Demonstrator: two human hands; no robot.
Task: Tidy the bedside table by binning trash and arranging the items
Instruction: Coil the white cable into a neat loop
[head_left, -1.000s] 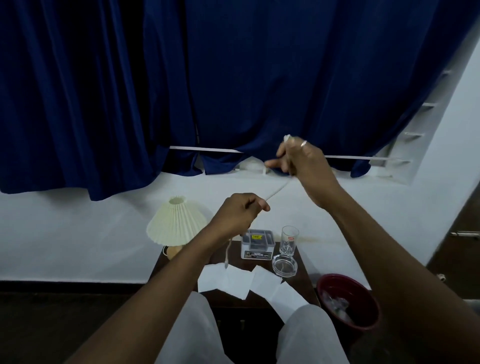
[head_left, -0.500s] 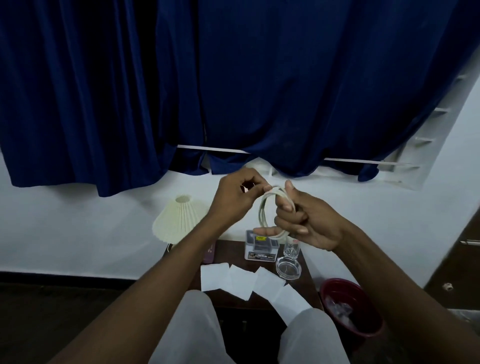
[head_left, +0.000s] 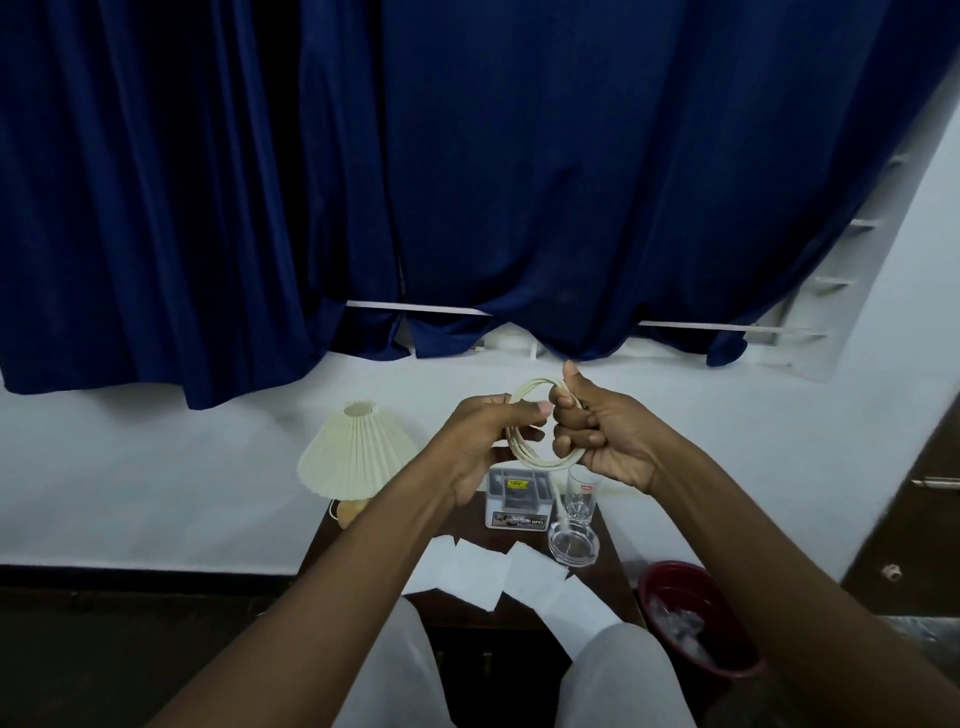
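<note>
Several loops of cream cable (head_left: 527, 453) form an upright ring at frame centre, above the bedside table (head_left: 519, 536). Its loose tail drops from the lower right, nearer the right hand (head_left: 608, 436), toward the glass ashtray (head_left: 574, 545). Left hand (head_left: 483, 441) grips the ring's left side, fingers curled; right hand clenches the right side, thumb up.

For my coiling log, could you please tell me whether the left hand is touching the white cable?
Touching. The head view shows the left hand pinching the left side of the coiled white cable, with no gap between them.
</note>
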